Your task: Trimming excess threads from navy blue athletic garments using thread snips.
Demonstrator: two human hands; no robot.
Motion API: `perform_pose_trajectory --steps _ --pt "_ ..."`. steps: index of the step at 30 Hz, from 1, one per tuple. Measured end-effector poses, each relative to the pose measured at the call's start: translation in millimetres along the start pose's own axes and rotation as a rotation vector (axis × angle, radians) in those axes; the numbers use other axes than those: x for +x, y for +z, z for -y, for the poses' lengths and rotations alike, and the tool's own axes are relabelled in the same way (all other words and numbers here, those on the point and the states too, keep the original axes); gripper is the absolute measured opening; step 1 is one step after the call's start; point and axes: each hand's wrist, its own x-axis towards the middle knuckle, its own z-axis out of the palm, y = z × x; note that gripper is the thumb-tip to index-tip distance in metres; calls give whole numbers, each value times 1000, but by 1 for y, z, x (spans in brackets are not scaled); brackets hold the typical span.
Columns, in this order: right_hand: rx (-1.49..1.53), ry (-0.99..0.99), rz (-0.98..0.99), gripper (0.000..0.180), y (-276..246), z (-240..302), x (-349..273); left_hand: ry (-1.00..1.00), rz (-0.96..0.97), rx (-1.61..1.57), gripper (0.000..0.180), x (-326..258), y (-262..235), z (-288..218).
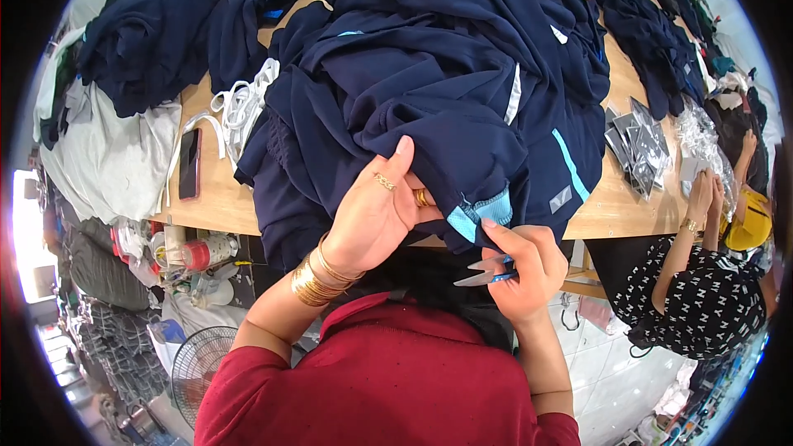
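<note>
Head view. Pale wooden worktop [216, 198], edges bowed by the lens; white tiled floor [603, 363] below at right. Most of the worktop is buried under soft, matte navy garments: one heap [165, 25] at far left, a row [652, 41] along the right edge.

Containers: a clear crinkled plastic bag [702, 144] at the right edge, contents not legible. Beside it a fan of flat grey packets [640, 144]. Under the worktop at left, a cluttered shelf with bottles [198, 256]; a round wire fan [198, 367] lower down.

On the bare wood at left: a dark phone [190, 163], flat, next to white cords [239, 107].

Centre: the navy garment [429, 91], with light-blue and white stripes, hangs over the near worktop edge. Left hand [376, 215], gold bangles at the wrist, grips a fold of it, thumb on top. Right hand [524, 268] is clenched around small thread snips [487, 274], metal blades pointing left, forefinger touching the light-blue cuff [483, 213].

Another person in black patterned top [702, 297] stands at right, hands raised near the bag.
</note>
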Motion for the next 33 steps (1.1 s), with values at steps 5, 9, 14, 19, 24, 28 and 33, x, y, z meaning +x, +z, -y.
perform_pose_trajectory --steps 5,9,14,19,24,28,33 --pt "-34 2 -73 43 -3 -1 -4 38 -187 83 41 1 4 -2" --pt "-50 -30 -101 44 -2 -3 -6 30 -146 107 40 0 1 -2" --pt "-46 -47 -80 47 -2 -3 -7 92 -168 300 62 -1 15 2" --pt "-50 -62 -48 51 -4 -3 -10 50 -231 335 70 2 18 1" --pt "-41 -41 -26 47 -7 -1 -11 27 -208 346 73 1 17 3" --pt "-39 -35 3 46 -7 -1 -11 37 -215 409 81 2 16 4" --pt "81 115 92 38 -9 1 -5 82 -199 481 89 3 12 9"
